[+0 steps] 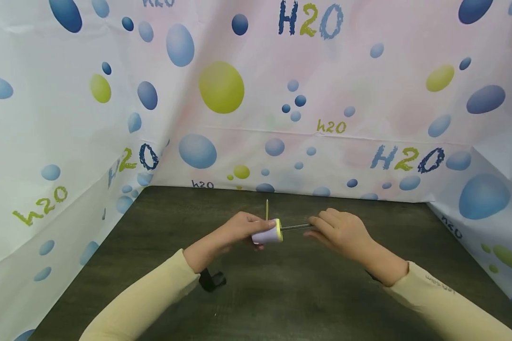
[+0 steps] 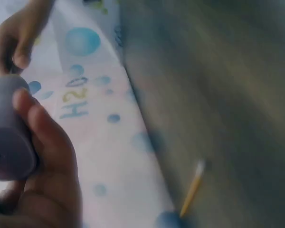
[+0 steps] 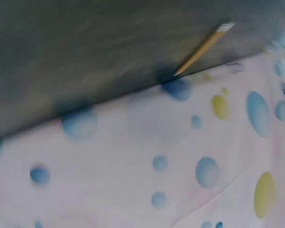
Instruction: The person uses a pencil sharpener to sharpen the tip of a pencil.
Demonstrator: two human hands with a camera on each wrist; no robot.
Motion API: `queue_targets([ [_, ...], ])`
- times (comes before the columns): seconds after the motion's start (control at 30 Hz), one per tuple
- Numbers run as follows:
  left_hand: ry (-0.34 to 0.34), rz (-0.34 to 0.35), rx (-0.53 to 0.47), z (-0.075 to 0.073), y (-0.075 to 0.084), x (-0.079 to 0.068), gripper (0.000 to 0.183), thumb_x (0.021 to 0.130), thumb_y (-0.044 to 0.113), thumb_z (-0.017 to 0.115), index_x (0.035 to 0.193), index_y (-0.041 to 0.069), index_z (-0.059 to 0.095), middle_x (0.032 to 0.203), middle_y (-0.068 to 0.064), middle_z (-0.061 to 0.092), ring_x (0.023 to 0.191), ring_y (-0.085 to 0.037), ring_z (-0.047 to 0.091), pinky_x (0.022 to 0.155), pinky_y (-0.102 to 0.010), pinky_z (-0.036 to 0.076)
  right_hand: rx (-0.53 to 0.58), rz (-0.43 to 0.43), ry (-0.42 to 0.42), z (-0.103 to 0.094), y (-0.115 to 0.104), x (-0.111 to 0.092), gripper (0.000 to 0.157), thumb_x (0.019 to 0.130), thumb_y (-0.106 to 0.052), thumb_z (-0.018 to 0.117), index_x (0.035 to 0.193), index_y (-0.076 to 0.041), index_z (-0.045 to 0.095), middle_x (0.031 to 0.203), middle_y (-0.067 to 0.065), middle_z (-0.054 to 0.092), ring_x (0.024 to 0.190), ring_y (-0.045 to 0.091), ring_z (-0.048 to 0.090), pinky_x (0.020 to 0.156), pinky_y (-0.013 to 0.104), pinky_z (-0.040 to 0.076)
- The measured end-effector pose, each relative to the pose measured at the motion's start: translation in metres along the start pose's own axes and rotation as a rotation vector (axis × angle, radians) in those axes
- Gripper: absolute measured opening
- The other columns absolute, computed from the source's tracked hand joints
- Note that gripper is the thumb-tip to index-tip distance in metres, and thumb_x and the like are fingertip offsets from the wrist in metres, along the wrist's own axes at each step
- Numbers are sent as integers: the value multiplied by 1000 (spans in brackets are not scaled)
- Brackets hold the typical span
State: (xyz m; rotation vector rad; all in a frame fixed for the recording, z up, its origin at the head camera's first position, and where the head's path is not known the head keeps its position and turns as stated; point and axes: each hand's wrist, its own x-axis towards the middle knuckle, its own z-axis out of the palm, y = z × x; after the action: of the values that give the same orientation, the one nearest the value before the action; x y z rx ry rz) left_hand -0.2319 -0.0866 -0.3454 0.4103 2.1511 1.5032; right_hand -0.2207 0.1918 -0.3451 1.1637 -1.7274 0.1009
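Observation:
My left hand (image 1: 243,228) grips a small lavender cup (image 1: 264,235) with a yellow rim. The cup is tipped on its side in the air, its rim facing right; the left wrist view shows its base (image 2: 9,156). From the right, my right hand (image 1: 341,234) holds a thin grey rod (image 1: 296,227) by its far end. The rod's other end meets the cup's mouth; its tip and exact kind are hidden. A yellow pencil (image 1: 267,209) lies on the dark table behind the cup. My right hand does not appear in the right wrist view.
The dark tabletop (image 1: 281,298) runs back to a white sheet (image 1: 345,94) printed with bubbles and H2O lettering, which also stands along both sides. A black wrist-camera mount (image 1: 212,280) hangs beneath the left wrist.

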Motion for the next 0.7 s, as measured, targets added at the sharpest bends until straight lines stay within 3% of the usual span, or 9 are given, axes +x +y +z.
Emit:
queue_targets([
  [0.13, -196, -177, -180, 1, 1, 0, 47, 105, 42, 52, 113, -3, 65, 84, -7, 66, 62, -9, 63, 60, -22, 55, -83, -197, 148, 3, 3, 0, 39, 107, -32, 55, 80, -7, 67, 63, -1, 55, 51, 11, 43, 42, 22, 35],
  [0.23, -272, -248, -242, 5, 1, 0, 45, 106, 41, 47, 115, 0, 62, 84, -5, 67, 62, -7, 63, 59, -19, 55, -105, -253, 188, 2, 3, 0, 39, 107, -30, 56, 75, -9, 63, 60, -2, 54, 49, 10, 43, 41, 21, 36],
  [0.3, -278, -252, -253, 7, 0, -1, 46, 107, 41, 47, 117, -2, 62, 85, -5, 67, 62, -6, 64, 60, -19, 55, -102, -242, 177, 1, 2, 1, 40, 107, -30, 56, 72, -10, 61, 59, -3, 52, 48, 10, 42, 41, 21, 35],
  [0.4, -206, -189, -210, 10, 1, -3, 48, 106, 38, 51, 117, -6, 65, 86, -8, 68, 63, -8, 65, 62, -22, 56, -80, -170, 116, -2, -2, 3, 44, 108, -32, 51, 70, -12, 57, 57, -4, 49, 46, 9, 41, 41, 22, 34],
  [0.47, -108, -86, -112, 12, 1, -4, 47, 103, 36, 58, 115, -8, 69, 87, -12, 70, 64, -8, 65, 64, -26, 57, -38, -74, 48, -2, -4, 4, 49, 110, -37, 46, 67, -14, 54, 55, -5, 47, 44, 7, 38, 40, 20, 29],
  [0.57, 94, 180, 172, 15, 0, -4, 40, 95, 33, 72, 112, -3, 74, 93, -14, 74, 69, -9, 64, 65, -26, 55, 141, 178, -145, -3, -7, 4, 57, 108, -52, 39, 62, -18, 48, 51, -10, 38, 44, 0, 28, 42, 18, 20],
  [0.63, 220, 459, 469, 15, -2, -3, 41, 87, 33, 81, 111, 0, 75, 96, -13, 76, 72, -11, 66, 64, -25, 55, 389, 420, -353, -5, -7, 5, 56, 107, -52, 44, 61, -20, 46, 51, -12, 34, 46, -3, 24, 45, 17, 18],
  [0.7, 358, 781, 794, 14, -5, 0, 47, 79, 34, 89, 110, 2, 74, 97, -9, 77, 77, -14, 69, 66, -25, 57, 721, 720, -580, -7, -4, 7, 55, 107, -47, 49, 60, -19, 43, 52, -12, 29, 48, -1, 20, 48, 20, 20],
])
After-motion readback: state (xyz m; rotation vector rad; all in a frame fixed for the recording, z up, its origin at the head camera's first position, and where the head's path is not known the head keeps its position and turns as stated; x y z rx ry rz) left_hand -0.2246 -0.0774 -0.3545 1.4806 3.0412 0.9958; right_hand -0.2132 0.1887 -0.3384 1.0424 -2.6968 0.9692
